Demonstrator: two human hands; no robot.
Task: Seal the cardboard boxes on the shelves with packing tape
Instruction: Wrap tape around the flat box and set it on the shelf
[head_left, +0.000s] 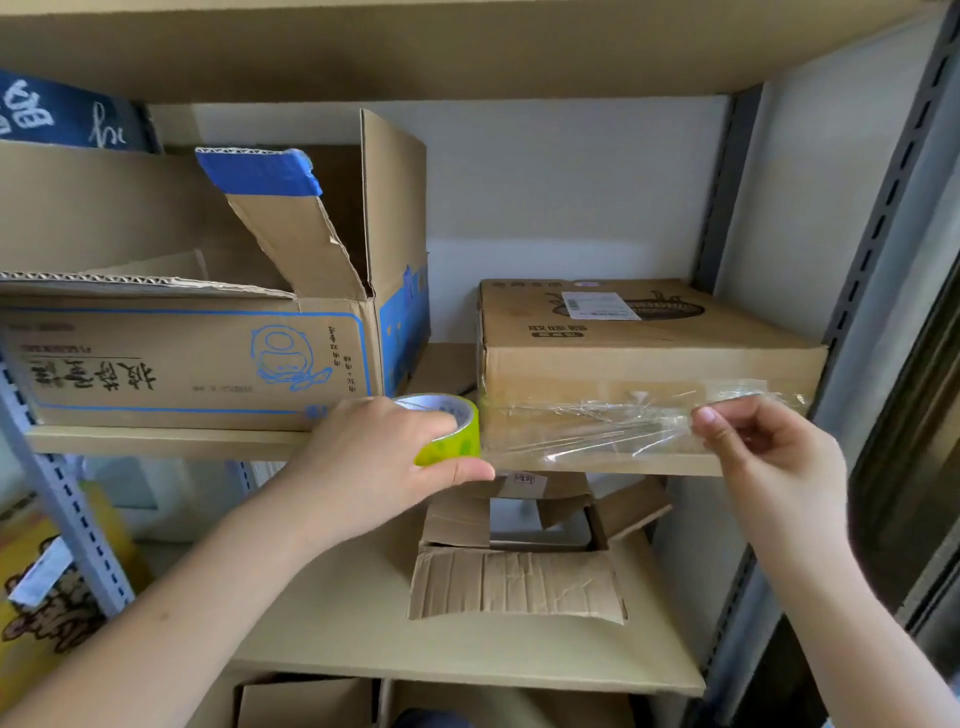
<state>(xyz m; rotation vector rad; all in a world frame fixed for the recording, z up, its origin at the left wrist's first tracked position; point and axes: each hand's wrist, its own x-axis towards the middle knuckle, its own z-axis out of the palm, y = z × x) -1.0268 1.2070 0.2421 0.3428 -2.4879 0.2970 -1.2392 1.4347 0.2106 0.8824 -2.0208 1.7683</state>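
1. Head view, the tape: the tape roll (449, 428), yellow-green on the outside, sat at the front edge of the shelf (156, 441), just left of the flat cardboard box (644, 358). A clear tape strip (597, 428) ran from the roll across the front face of that box to the right. The strip looked thin, limp and sticky, and it was already wrinkled; I judged it would fold onto itself unless kept taut from both ends. The roll seemed light and stiff, best held around its rim.

2. Head view, the box: it lay closed on the shelf, right of the open box (208, 358) with blue print. It looked rigid enough to take pressing.

3. Head view, the hands: the left hand (384, 462) was curled over the roll, thumb underneath, gripping it. The right hand (763, 447) pinched the free end of the strip between thumb and fingertips near the box's right corner, other fingers loosely bent.

4. Below, another box (519, 577) with loose flaps lay unsealed.
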